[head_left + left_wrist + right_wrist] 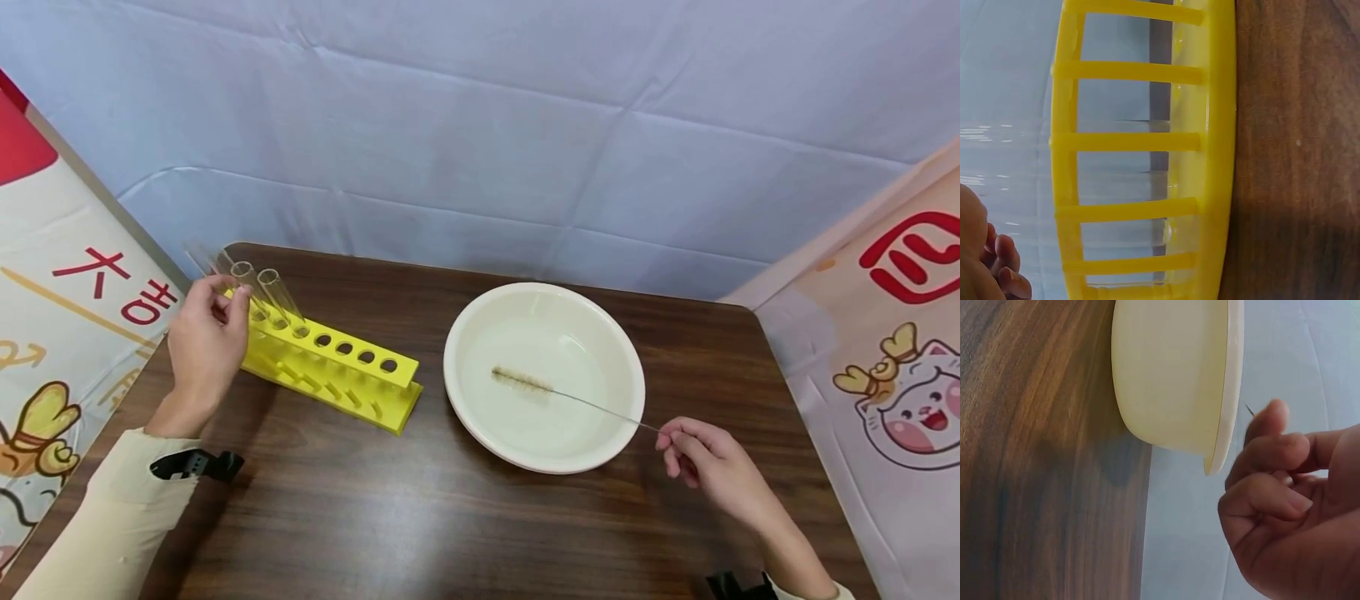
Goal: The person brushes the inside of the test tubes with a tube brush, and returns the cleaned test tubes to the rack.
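Reaching over the rim of the white bowl (543, 464), a thin brush (522, 381) is pinched by its wire end in the right hand (708, 467), just right of the bowl; its bristles are seen within the bowl's outline. Left of the bowl, a yellow rack (355, 353) is set on the brown worktop (360, 517). At the rack's end farthest from the bowl, at least 3 clear test tubes (283, 302) are held in it. Beside them the left hand (206, 333) is placed, fingers curled; whether 1 tube is gripped cannot be told.
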The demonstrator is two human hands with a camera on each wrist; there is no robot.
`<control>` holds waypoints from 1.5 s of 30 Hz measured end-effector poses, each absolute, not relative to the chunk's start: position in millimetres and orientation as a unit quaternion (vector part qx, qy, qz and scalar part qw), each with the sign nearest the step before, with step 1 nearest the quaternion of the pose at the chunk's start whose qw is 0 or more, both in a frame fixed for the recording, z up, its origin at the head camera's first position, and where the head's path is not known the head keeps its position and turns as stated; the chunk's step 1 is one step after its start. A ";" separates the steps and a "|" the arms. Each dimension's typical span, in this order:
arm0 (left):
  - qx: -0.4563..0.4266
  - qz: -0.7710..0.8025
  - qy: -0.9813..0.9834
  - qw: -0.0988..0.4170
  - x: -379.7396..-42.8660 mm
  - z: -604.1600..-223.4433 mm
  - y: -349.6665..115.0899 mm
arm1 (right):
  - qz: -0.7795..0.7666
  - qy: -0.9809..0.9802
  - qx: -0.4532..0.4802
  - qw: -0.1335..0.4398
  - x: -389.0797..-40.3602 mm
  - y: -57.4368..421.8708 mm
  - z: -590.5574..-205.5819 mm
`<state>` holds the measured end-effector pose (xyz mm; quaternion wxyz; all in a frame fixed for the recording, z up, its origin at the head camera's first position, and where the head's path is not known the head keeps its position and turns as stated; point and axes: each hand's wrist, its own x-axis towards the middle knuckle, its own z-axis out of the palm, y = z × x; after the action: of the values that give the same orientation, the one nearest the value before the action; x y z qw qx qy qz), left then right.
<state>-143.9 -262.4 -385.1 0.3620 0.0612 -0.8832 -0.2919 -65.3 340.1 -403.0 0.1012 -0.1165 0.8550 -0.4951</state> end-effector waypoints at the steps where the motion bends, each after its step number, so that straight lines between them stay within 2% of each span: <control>1: 0.058 -0.294 -0.880 0.369 -144.5 -384.3 -262.6 | -0.498 0.855 -0.113 0.094 -65.2 340.2 -403.2; 21: 0.043 -0.330 -0.829 0.450 -149.4 -353.8 -260.5 | -0.562 0.821 -0.103 0.018 -66.2 341.7 -402.1; 28: 0.035 -0.346 -0.801 0.486 -147.8 -336.3 -262.3 | -0.616 0.782 -0.095 0.021 -66.8 341.9 -401.5; 38: 0.042 -0.365 -0.752 0.547 -142.7 -308.0 -254.4 | -0.608 0.787 -0.100 0.031 -68.7 339.9 -404.4; 45: 0.019 -0.390 -0.740 0.547 -133.8 -296.9 -255.2 | -0.599 0.794 -0.098 0.033 -67.6 342.5 -404.8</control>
<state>-133.8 -255.2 -296.9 0.5475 0.0187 -0.7401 -0.3902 -67.6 342.5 -404.8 0.0331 -0.0980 0.7943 -0.5986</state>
